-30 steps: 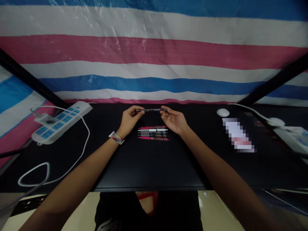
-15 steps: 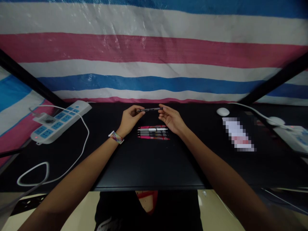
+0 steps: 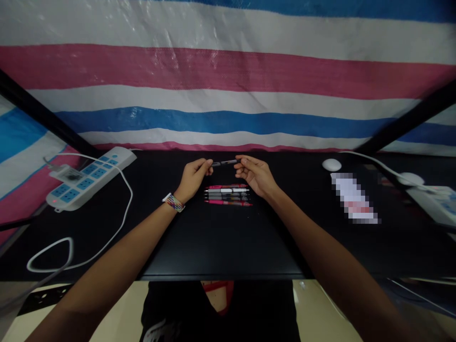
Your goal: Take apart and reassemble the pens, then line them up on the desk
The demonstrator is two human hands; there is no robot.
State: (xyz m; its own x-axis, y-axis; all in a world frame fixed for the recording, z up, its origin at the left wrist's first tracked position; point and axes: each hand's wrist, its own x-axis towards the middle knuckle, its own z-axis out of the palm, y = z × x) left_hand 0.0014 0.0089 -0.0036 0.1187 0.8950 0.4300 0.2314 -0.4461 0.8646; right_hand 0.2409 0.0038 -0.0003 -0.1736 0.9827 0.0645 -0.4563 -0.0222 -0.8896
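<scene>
A dark pen (image 3: 225, 162) is held level above the far part of the black desk, one end in each hand. My left hand (image 3: 193, 179) pinches its left end between thumb and curled fingers. At its right end, my right hand (image 3: 257, 175) grips it with thumb and index finger, the other fingers loosely bent. Just nearer to me lies a row of several pens, side by side: a red one at the back, a white pen (image 3: 231, 190), darker ones, and a pink pen (image 3: 226, 203) at the front.
A white power strip (image 3: 92, 178) with a looping white cable (image 3: 124, 209) lies on the left. To the right are a white mouse (image 3: 331, 165), a blurred-out paper slip (image 3: 354, 197) and another white socket block (image 3: 432, 202). A striped plastic sheet (image 3: 228, 76) hangs behind the desk.
My left fingers have shifted on the pen: they are now more curled, with the thumb along its left end. My right hand keeps its grip. The row of pens lies as before.
</scene>
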